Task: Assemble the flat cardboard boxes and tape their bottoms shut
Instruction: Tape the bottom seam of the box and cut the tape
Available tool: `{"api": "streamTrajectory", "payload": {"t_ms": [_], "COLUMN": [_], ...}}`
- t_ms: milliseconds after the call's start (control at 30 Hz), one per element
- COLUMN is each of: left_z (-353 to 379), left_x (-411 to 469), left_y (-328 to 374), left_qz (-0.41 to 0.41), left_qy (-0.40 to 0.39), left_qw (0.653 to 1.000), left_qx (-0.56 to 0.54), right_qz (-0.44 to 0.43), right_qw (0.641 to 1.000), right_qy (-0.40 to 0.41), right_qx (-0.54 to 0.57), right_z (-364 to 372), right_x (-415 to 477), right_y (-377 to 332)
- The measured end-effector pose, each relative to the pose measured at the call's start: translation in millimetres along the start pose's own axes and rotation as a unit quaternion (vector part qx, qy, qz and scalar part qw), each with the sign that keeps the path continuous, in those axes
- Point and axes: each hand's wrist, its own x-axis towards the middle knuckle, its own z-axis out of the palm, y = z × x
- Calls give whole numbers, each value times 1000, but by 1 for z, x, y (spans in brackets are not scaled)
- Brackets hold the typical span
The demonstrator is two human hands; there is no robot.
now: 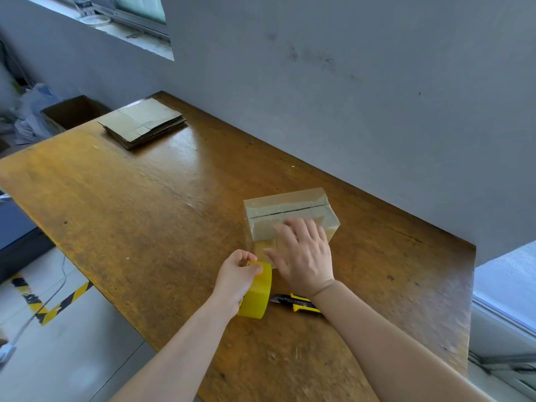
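Note:
An assembled cardboard box [285,208] lies on the wooden table [139,198], its folded flaps facing up with a seam across them. My right hand [303,252] presses flat on the box's near side, fingers spread over a strip of clear tape. My left hand [236,275] grips a yellow tape roll [256,294] just in front of the box, and the tape runs from the roll up to the box. A stack of flat cardboard boxes [143,123] sits at the table's far left corner.
A yellow and black utility knife [295,303] lies on the table under my right wrist. An open cardboard box [72,111] stands on the floor beyond the table's far left. A grey wall runs along the table's right side. Hazard tape marks the floor at left.

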Motion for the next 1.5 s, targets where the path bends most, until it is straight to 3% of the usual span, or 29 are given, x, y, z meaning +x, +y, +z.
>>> {"api": "streamTrajectory", "payload": {"t_ms": [167, 400, 533, 833, 967, 1167, 1267, 1400, 1500], "left_z": [-1, 1, 3, -11, -19, -28, -34, -41, -48], "left_x": [1, 5, 0, -3, -2, -5, -11, -18, -27], "left_y": [0, 1, -10, -8, -7, 0, 6, 13, 19], "left_qz": [-3, 6, -21, -34, -29, -24, -14, 12, 34], "left_qy": [12, 32, -22, -13, 8, 22, 17, 16, 21], "left_qw": [1000, 999, 997, 997, 999, 999, 1000, 1000, 999], "left_qx": [-14, 20, 74, 65, 44, -2, -16, -20, -20], "right_qz": [-2, -4, 0, 39, 60, 13, 72, 147, 176], "right_qw": [985, 986, 984, 986, 982, 967, 951, 899, 901], "right_qy": [-168, -158, -158, -130, -160, -252, -295, -411, -394], "right_qx": [-41, -58, -79, -95, -85, -24, 62, -29, -35], "right_z": [15, 23, 27, 33, 30, 8, -14, -27, -29], "right_x": [21, 24, 29, 41, 49, 49, 63, 59, 51], "right_y": [-3, -3, -6, -25, -30, -13, 0, 32, 29]}}
